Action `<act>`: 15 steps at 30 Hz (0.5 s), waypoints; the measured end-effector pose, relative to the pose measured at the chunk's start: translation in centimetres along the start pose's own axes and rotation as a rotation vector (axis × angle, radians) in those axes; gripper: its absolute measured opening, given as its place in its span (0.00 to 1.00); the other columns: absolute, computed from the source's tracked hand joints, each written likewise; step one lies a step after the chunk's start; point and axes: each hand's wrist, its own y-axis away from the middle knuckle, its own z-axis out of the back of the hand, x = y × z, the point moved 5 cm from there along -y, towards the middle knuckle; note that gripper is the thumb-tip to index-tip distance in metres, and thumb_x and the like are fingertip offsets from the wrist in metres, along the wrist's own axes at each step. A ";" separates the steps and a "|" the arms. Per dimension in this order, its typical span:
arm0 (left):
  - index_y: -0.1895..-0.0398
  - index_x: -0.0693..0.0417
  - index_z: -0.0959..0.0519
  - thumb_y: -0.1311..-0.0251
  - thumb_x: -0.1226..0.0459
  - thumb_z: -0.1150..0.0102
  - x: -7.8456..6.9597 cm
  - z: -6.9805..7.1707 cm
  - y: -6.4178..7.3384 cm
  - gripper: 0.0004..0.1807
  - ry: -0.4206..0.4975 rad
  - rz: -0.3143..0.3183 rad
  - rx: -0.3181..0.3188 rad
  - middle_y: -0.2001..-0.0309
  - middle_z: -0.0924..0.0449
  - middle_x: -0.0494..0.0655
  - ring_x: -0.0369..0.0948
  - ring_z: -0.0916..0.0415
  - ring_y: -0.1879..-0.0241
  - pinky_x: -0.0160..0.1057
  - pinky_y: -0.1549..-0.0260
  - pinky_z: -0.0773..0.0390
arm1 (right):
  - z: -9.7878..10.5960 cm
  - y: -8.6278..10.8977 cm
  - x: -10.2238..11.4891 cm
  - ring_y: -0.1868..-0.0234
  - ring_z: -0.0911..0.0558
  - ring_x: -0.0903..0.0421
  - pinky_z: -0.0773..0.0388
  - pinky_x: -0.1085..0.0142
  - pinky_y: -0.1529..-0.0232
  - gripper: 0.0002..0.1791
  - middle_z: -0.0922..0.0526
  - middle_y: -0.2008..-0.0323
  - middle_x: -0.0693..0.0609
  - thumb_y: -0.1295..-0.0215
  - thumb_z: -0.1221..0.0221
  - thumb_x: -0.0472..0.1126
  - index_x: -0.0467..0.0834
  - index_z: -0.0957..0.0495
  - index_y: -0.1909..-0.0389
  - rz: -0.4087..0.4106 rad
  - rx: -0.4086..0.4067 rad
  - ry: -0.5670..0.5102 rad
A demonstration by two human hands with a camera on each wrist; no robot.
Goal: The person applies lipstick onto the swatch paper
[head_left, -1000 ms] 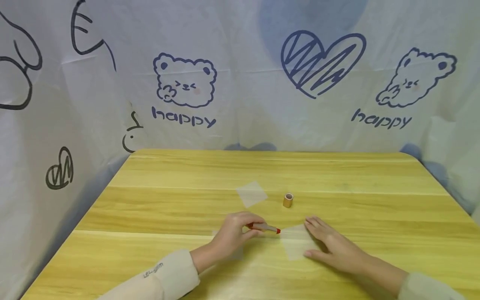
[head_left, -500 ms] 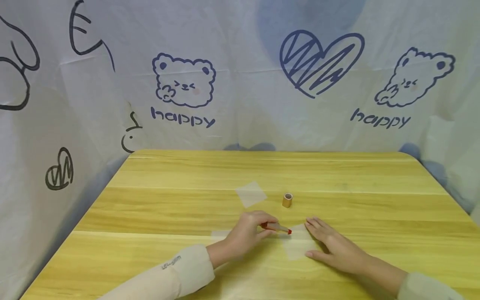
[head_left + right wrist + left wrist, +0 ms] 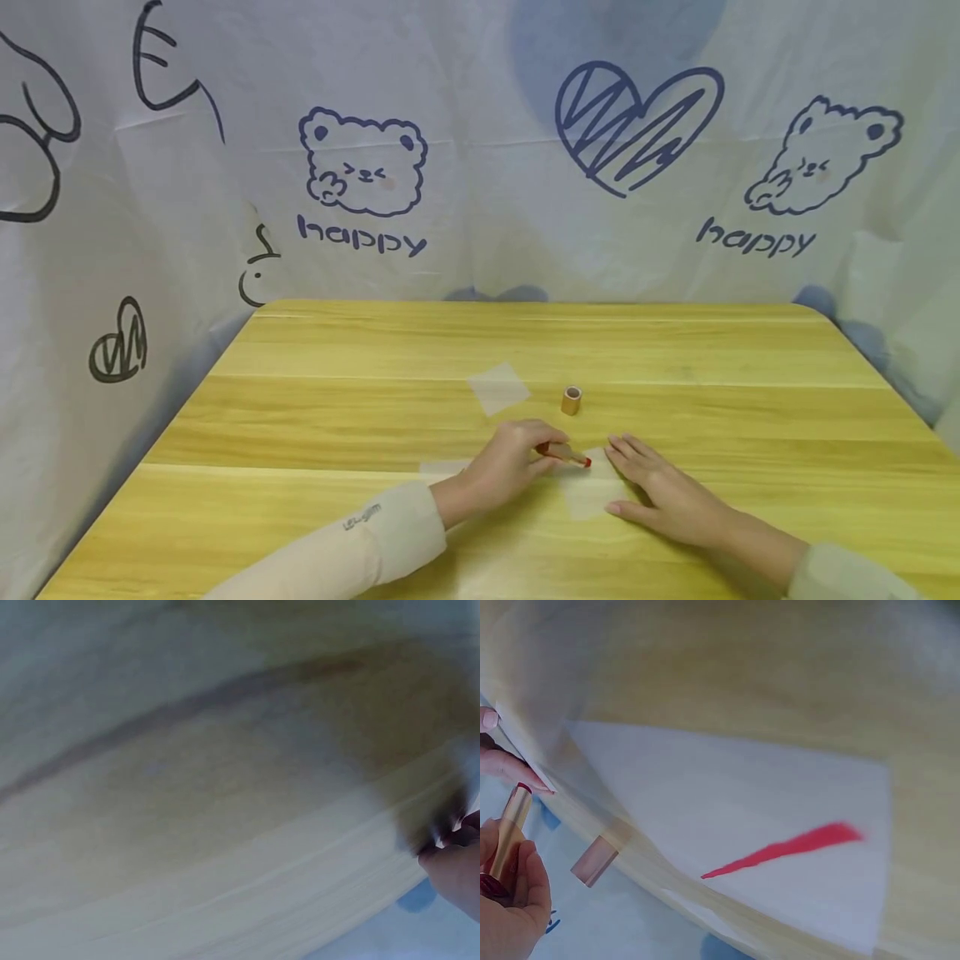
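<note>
My left hand (image 3: pixel 498 467) pinches a lipstick (image 3: pixel 558 452) with a gold tube and a red tip. The tip points right, over the upper part of a thin white paper square (image 3: pixel 585 496); whether it touches the paper I cannot tell. My right hand (image 3: pixel 667 497) lies flat with fingers extended, its fingertips at that square's right edge. In the left wrist view, another paper sheet (image 3: pixel 727 795) bears a thick red streak (image 3: pixel 795 846) that tapers to one end. The gold lipstick cap (image 3: pixel 572 402) stands upright on the table beyond my hands.
Farther back lies a third paper square (image 3: pixel 498 389), left of the cap. One more piece of paper (image 3: pixel 442 468) is partly covered by my left forearm. The wooden table (image 3: pixel 675 350) ends at a white cloth backdrop (image 3: pixel 480 200) with printed drawings.
My left hand has moved right with the lipstick, bringing its tip from the paper square's left corner to above its upper part. The right hand stays in place on the paper.
</note>
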 end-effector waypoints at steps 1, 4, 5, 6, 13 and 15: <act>0.58 0.64 0.20 0.47 0.70 0.37 0.0 0.0 -0.1 0.12 -0.006 -0.009 -0.002 0.59 0.16 0.52 0.39 0.19 0.62 0.20 0.60 0.24 | 0.0 0.0 0.0 0.33 0.41 0.34 0.39 0.42 0.39 0.40 0.39 0.34 0.35 0.37 0.47 0.59 0.31 0.37 0.37 0.000 0.001 0.001; 0.59 0.64 0.19 0.48 0.71 0.37 -0.2 -0.1 -0.3 0.12 -0.022 -0.021 -0.001 0.59 0.16 0.52 0.39 0.19 0.61 0.20 0.60 0.25 | -0.2 0.0 0.0 0.33 0.41 0.33 0.39 0.42 0.39 0.40 0.39 0.34 0.34 0.37 0.47 0.58 0.30 0.38 0.38 0.007 0.000 0.001; 0.59 0.64 0.20 0.48 0.71 0.37 -0.2 -0.2 -0.3 0.12 -0.029 -0.025 0.000 0.59 0.17 0.52 0.39 0.19 0.61 0.19 0.60 0.25 | -0.3 0.0 0.0 0.33 0.41 0.33 0.39 0.42 0.39 0.39 0.39 0.34 0.33 0.37 0.47 0.58 0.30 0.38 0.38 0.010 0.000 0.001; 0.59 0.64 0.20 0.48 0.71 0.37 -0.3 -0.2 -0.3 0.12 -0.033 -0.026 0.002 0.59 0.17 0.52 0.39 0.19 0.61 0.19 0.60 0.25 | -0.3 0.0 0.0 0.34 0.42 0.33 0.39 0.41 0.39 0.39 0.39 0.34 0.33 0.37 0.47 0.58 0.29 0.38 0.38 0.013 0.000 0.001; 0.59 0.64 0.19 0.47 0.70 0.37 -0.4 -0.4 -0.5 0.11 -0.044 -0.021 0.004 0.59 0.17 0.52 0.38 0.19 0.62 0.18 0.61 0.26 | -0.4 0.0 0.0 0.34 0.41 0.32 0.37 0.40 0.41 0.38 0.39 0.35 0.33 0.36 0.46 0.56 0.32 0.38 0.36 0.038 -0.015 -0.002; 0.59 0.64 0.19 0.47 0.70 0.37 -0.4 -0.5 -0.5 0.11 -0.042 -0.022 0.003 0.59 0.17 0.52 0.38 0.19 0.61 0.18 0.61 0.26 | -0.4 0.0 0.0 0.34 0.41 0.32 0.37 0.39 0.41 0.37 0.39 0.35 0.32 0.36 0.47 0.56 0.33 0.38 0.36 0.042 -0.015 -0.002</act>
